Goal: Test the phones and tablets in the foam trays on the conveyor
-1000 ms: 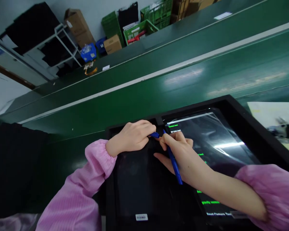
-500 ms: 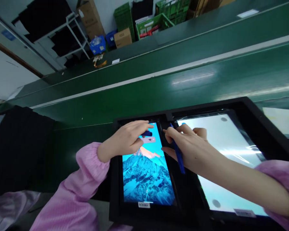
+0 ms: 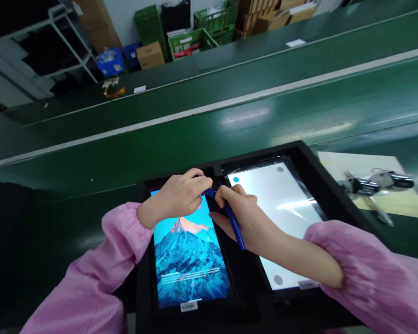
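A slim blue plastic pen [image 3: 236, 227] is slanting over a black rectangular tray [image 3: 313, 181], its long axis running from 11 to 5 o'clock. The right hand [image 3: 247, 211] is pinching it; the left hand [image 3: 176, 195], fingers bunched, is gripping a short blue plastic piece [image 3: 209, 191] at the pen's 10 o'clock. Two flat tablets are lying in the tray: one displaying a blue mountain [image 3: 191, 250], the other white [image 3: 270, 199]. A glossy green tabletop [image 3: 125, 153] is surrounding the tray; chromed metal tools [image 3: 367, 185] are resting at its 2 o'clock, and a green plastic crate [image 3: 176, 44] is standing beyond at 11.
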The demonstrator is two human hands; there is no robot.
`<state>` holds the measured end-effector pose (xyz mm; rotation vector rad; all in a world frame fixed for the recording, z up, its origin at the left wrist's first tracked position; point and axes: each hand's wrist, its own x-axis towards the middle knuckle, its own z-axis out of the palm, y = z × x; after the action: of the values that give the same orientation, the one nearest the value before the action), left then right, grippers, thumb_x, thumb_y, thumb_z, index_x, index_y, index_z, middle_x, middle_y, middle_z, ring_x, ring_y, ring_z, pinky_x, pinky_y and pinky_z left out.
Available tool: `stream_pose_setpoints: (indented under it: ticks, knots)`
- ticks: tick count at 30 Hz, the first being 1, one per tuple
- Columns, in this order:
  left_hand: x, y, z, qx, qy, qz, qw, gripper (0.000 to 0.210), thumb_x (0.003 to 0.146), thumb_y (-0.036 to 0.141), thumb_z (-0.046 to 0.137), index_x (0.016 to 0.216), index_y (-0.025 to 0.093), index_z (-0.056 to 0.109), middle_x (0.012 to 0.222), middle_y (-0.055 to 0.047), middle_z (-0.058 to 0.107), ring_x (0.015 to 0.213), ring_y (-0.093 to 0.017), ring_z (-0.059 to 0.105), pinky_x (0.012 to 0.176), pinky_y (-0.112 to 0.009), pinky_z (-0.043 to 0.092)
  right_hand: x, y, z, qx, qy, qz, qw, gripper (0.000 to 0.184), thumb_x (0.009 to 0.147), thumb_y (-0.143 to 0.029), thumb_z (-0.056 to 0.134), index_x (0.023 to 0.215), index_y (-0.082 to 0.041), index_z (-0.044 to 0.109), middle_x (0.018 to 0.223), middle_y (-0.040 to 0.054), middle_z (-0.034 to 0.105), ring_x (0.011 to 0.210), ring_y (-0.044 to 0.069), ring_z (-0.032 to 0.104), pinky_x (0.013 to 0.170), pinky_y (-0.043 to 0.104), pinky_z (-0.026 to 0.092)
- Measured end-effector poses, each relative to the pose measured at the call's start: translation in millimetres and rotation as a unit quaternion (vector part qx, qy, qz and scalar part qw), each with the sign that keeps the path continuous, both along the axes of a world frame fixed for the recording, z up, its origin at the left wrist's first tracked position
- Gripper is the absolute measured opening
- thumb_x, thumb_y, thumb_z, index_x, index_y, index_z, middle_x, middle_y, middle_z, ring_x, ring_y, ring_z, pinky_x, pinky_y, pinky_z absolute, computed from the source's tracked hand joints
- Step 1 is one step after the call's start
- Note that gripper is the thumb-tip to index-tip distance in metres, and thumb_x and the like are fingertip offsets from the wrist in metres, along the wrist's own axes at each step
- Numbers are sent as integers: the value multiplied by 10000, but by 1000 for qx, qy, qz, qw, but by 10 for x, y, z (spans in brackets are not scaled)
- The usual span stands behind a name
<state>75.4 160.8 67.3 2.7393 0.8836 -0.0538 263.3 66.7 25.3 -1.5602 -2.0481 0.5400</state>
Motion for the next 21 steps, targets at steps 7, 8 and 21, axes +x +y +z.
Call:
stream_pose_setpoints:
  ticks: [7, 8, 21]
  knots:
    - [-261, -148, 122, -31, -142, 19, 989, 463, 873, 40, 443, 1282, 225, 555, 1524, -102, 610, 1521, -261, 496, 1184, -476, 522, 398, 116, 348, 58, 5, 85, 995, 225, 888, -96, 668, 934, -235, 497, 929, 11, 684, 908, 241, 614, 780, 344, 351]
    - [-391, -255, 156, -26, -178, 22, 983, 426, 891, 29, 438, 1250, 234, 541, 1548, -88, 598, 1557, -247, 452, 1227, -472, 480, 536, 100, 423, 97, -1, 121, 988, 153, 961, -132, 633, 963, -234, 519, 944, 16, 702, 910, 234, 619, 788, 355, 357]
    - [-1004, -1659, -95, 43, -128, 121, 983, 246, 898, 20, 422, 1000, 242, 450, 1474, -75, 681, 1535, -223, 468, 1335, -537, 193, 1378, -330, 290, 183, -65, 259, 946, 144, 1065, -210, 582, 938, -272, 556, 1135, 23, 803, 894, 255, 688, 831, 462, 449]
